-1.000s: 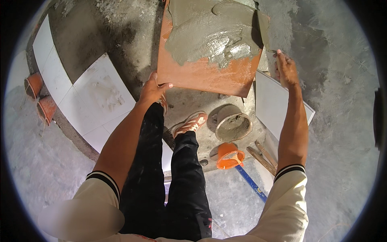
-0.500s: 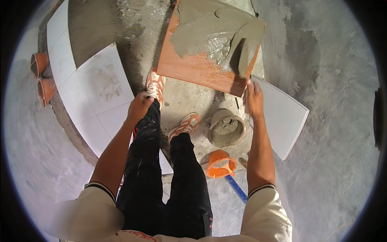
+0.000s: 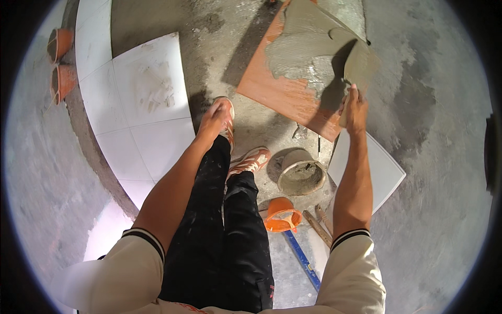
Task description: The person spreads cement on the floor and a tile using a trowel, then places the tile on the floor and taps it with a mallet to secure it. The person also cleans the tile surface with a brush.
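Note:
My right hand (image 3: 355, 111) grips the handle of a trowel (image 3: 361, 64), its blade smeared with grey mortar. The blade is over the right edge of a large square tile (image 3: 274, 83), whose orange-red face is up. Wet mortar (image 3: 306, 39) coats much of that face, while its near left part is bare. My left hand (image 3: 213, 120) hangs in front of my left shoe (image 3: 228, 107), above the knee of my black trousers. Its fingers are smeared, so their pose cannot be made out.
A mortar bucket (image 3: 301, 175) stands near my right shoe (image 3: 251, 161). Closer lie an orange pail (image 3: 282, 213), a blue level (image 3: 302, 260) and wooden-handled tools (image 3: 317, 226). White tiles (image 3: 151, 83) cover the left floor; stacked white panels (image 3: 368, 165) lie right. Two orange pots (image 3: 64, 81) sit far left.
The trowel and my right hand have shifted toward the tile's right edge. My left hand moved right, from my knee to in front of the shoe. The whole view has swung a little.

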`<state>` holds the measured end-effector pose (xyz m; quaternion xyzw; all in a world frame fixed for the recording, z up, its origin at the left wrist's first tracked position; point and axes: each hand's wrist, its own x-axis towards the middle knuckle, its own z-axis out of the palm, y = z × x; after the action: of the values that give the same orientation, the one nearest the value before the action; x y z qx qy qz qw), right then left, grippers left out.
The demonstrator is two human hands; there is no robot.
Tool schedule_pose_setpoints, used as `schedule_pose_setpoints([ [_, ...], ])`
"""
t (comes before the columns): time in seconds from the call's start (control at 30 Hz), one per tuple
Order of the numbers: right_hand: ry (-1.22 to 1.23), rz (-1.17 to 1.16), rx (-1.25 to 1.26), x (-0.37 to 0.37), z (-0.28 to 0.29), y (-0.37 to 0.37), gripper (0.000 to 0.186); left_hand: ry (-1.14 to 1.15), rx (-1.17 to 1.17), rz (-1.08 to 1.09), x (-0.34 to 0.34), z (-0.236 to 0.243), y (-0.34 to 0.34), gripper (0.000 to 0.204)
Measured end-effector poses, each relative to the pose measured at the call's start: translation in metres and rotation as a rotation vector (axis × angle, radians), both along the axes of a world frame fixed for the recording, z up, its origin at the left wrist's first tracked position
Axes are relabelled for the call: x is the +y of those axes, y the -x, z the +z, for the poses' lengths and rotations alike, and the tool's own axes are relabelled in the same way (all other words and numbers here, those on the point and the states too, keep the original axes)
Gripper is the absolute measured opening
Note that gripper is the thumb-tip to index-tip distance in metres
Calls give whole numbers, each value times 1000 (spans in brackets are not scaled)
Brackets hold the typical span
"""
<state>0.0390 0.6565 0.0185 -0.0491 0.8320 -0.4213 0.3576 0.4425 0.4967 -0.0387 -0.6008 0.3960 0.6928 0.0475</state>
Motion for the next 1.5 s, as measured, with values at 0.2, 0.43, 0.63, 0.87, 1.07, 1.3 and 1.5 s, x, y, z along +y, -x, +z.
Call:
schedule_pose_setpoints([
  [0.2, -159, 434, 3, -100, 13, 4, 52, -80, 77, 161, -32, 6, 59, 70],
  [0.43, -348, 755, 113, -127, 33, 15, 53, -118, 152, 162, -33, -3, 50, 74],
  [0.63, -293, 1011, 382, -43, 13, -50, 49, -168, 227, 223, -29, -2, 49, 82],
  [0.87, -317, 934, 459, 76, 26, -162, 35, -220, 261, 281, -32, 0, 41, 87],
  [1.07, -524, 807, 783, 4, 44, -103, 33, -226, 296, 278, -26, 4, 27, 88],
  [1.3, -615, 901, 971, -124, 15, -16, 38, -262, 236, 289, -19, 9, 31, 86],
  [1.5, -425, 812, 916, -135, -7, 69, 49, -309, 260, 301, -24, -11, 33, 87],
])
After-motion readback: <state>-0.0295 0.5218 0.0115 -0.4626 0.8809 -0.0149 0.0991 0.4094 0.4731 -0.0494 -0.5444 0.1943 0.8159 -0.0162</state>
